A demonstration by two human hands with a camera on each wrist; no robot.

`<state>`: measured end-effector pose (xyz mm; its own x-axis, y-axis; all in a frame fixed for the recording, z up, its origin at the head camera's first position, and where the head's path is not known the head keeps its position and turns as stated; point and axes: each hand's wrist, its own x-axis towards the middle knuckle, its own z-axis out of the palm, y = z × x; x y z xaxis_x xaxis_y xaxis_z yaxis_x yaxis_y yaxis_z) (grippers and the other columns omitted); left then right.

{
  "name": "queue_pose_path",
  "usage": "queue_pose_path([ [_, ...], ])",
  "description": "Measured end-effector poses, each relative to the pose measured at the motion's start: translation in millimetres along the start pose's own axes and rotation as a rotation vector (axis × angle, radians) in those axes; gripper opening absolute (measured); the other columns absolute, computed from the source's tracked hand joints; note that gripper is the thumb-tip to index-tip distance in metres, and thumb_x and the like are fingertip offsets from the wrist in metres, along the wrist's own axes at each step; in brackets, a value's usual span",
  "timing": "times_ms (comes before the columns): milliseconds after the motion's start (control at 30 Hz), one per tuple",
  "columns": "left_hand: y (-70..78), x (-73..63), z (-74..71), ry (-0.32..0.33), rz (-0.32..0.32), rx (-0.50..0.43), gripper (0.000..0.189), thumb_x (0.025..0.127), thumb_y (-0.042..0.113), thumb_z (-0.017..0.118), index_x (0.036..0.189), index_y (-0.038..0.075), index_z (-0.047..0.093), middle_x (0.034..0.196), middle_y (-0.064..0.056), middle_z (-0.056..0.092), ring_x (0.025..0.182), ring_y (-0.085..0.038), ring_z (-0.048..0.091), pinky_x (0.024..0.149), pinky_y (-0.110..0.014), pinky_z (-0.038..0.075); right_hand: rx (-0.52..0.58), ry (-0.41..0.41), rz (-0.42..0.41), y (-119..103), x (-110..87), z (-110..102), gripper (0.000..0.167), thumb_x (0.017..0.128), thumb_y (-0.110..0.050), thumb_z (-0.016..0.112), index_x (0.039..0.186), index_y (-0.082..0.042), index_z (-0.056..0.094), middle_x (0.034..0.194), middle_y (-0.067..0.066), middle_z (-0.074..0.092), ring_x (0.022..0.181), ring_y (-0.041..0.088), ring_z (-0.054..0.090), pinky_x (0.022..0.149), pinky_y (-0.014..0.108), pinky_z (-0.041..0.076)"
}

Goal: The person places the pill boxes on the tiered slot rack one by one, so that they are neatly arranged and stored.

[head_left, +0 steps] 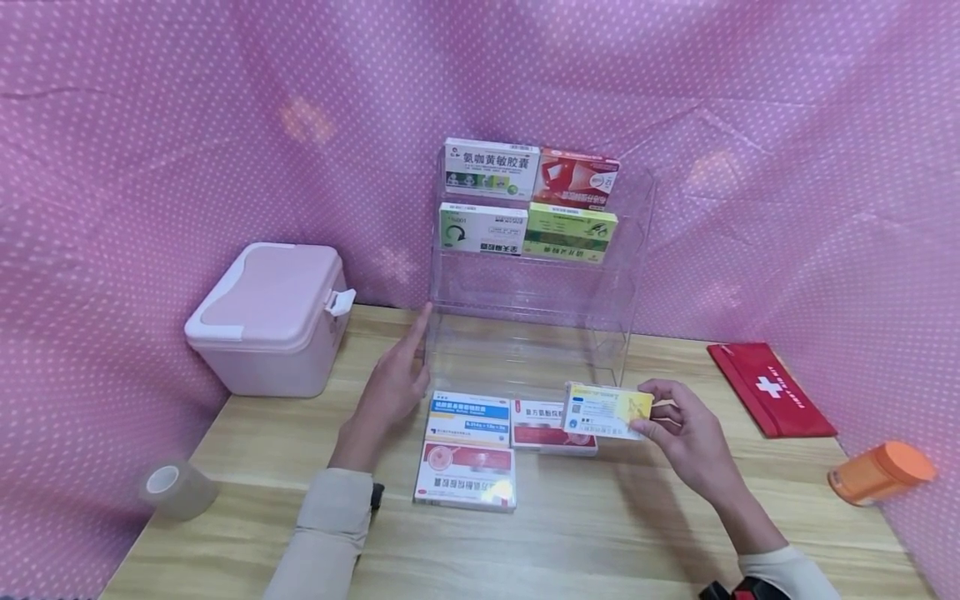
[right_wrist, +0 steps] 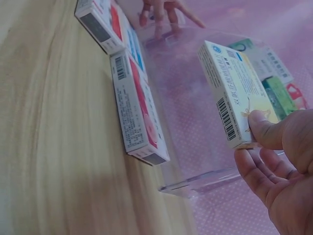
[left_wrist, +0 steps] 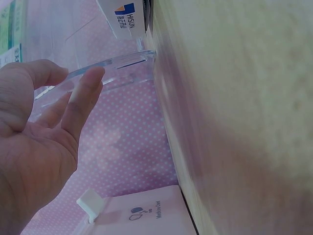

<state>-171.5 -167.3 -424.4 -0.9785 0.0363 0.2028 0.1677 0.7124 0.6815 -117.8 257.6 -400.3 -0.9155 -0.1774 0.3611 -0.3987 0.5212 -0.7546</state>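
Observation:
My right hand (head_left: pixel 686 442) pinches a yellow-and-white medicine box (head_left: pixel 603 410) by its end, thumb on the printed face. In the head view this box overlaps a red-and-white box (head_left: pixel 528 427) lying on the table. With my left hand (head_left: pixel 392 387) I hold the left side of a clear display stand (left_wrist: pixel 112 62), thumb and fingers at its panel edge. Four shelf boxes fill the upper tiers: a white capsule box (head_left: pixel 491 169), a red box (head_left: pixel 577 179), a white-and-green box (head_left: pixel 482 229) and a lime-green box (head_left: pixel 572 233). The tiers below show bare plastic.
Before the stand lie a blue-and-white box (head_left: pixel 468 417) and another red-and-white box (head_left: pixel 465 473). A pink medicine chest (head_left: pixel 273 321) stands left, above a tape roll (head_left: pixel 180 490). On the right are a red first aid pouch (head_left: pixel 772 389) and an orange bottle (head_left: pixel 881 472). Pink dotted cloth surrounds the table.

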Motion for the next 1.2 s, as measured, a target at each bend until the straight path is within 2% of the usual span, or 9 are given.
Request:
queue_pose_path([
  [300, -0.3, -0.9, 0.1, 0.007, 0.015, 0.0, 0.114, 0.1, -0.001, 0.069, 0.167, 0.057, -0.002, 0.177, -0.008, 0.034, 0.147, -0.039, 0.056, 0.126, -0.058, 0.046, 0.002, 0.009, -0.001, -4, 7.2, -4, 0.046, 0.086, 0.017, 0.078, 0.129, 0.009, 0.061, 0.12, 0.019, 0.066, 0.095, -0.009, 0.068, 0.083, 0.009, 0.063],
  [600, -0.1, -1.7, -0.3, 0.027, 0.042, -0.002, 0.114, 0.098, -0.003, 0.07, 0.17, 0.053, 0.001, 0.176, -0.009, 0.036, 0.148, -0.042, 0.055, 0.124, -0.057, 0.049, -0.015, 0.013, 0.002, -7, 7.3, -7, 0.048, 0.086, 0.015, 0.079, 0.13, 0.009, 0.06, 0.121, 0.024, 0.067, 0.095, -0.01, 0.067, 0.084, 0.006, 0.061],
  [967, -1.7, -1.5, 0.2, 0.009, 0.019, -0.015, 0.114, 0.1, -0.002, 0.068, 0.168, 0.057, -0.001, 0.178, -0.007, 0.031, 0.154, -0.041, 0.048, 0.126, -0.059, 0.046, -0.011, 0.049, -0.021, -5, 13.0, -7, 0.049, 0.086, 0.016, 0.08, 0.13, 0.009, 0.06, 0.118, 0.024, 0.068, 0.094, -0.011, 0.067, 0.084, 0.005, 0.06],
  [1200, -1.3, -1.2, 0.0, 0.01, 0.021, -0.019, 0.112, 0.1, -0.002, 0.067, 0.168, 0.056, 0.0, 0.178, -0.007, 0.032, 0.154, -0.042, 0.048, 0.126, -0.06, 0.045, -0.018, 0.075, -0.025, -6, 24.8, -7, 0.048, 0.086, 0.015, 0.08, 0.13, 0.009, 0.06, 0.119, 0.025, 0.068, 0.094, -0.013, 0.067, 0.084, 0.004, 0.059],
])
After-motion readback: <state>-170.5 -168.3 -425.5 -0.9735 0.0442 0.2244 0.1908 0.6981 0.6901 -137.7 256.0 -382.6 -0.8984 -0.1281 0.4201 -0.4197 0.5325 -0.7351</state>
